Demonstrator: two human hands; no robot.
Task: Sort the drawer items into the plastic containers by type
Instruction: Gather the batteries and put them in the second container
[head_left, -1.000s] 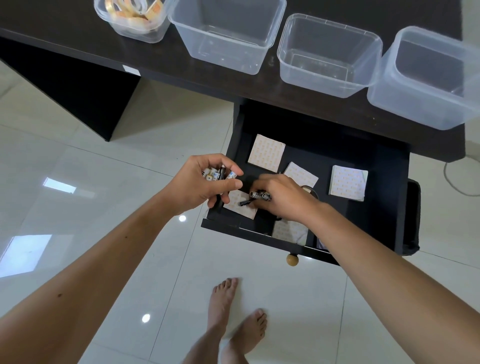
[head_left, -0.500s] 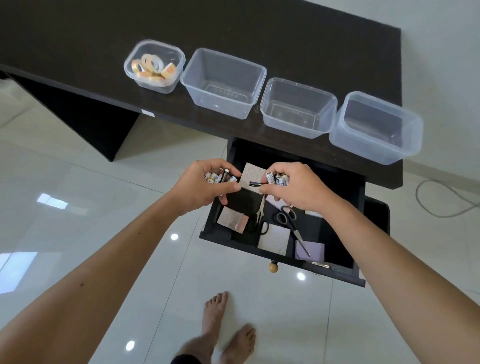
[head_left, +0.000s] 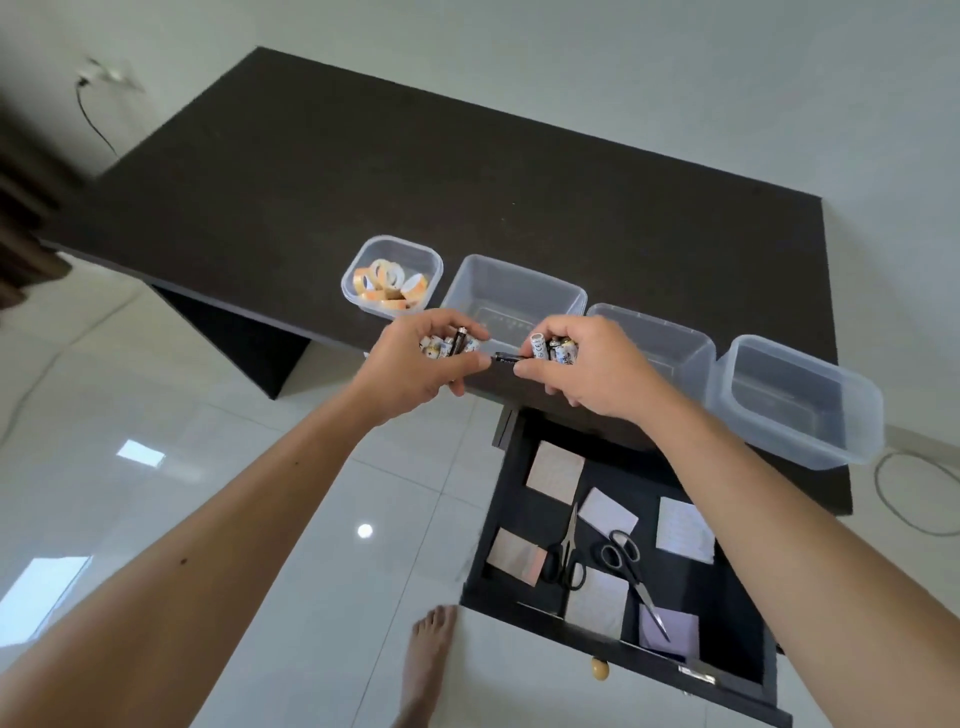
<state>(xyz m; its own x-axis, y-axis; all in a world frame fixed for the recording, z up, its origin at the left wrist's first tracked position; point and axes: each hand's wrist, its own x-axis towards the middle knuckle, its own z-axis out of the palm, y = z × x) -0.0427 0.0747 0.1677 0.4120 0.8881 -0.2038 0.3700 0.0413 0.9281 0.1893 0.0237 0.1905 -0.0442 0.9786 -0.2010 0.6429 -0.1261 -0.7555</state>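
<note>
- Head view: your left hand and right hand each grip a fistful of batteries before the second container.
- Tape rolls fill the leftmost tub.
- Below, your open drawer holds scissors and notepads.

At mid-frame, the left hand and right hand are each gripping a cluster of batteries before the second container. Scissors are lying in the open drawer at lower right.
</note>
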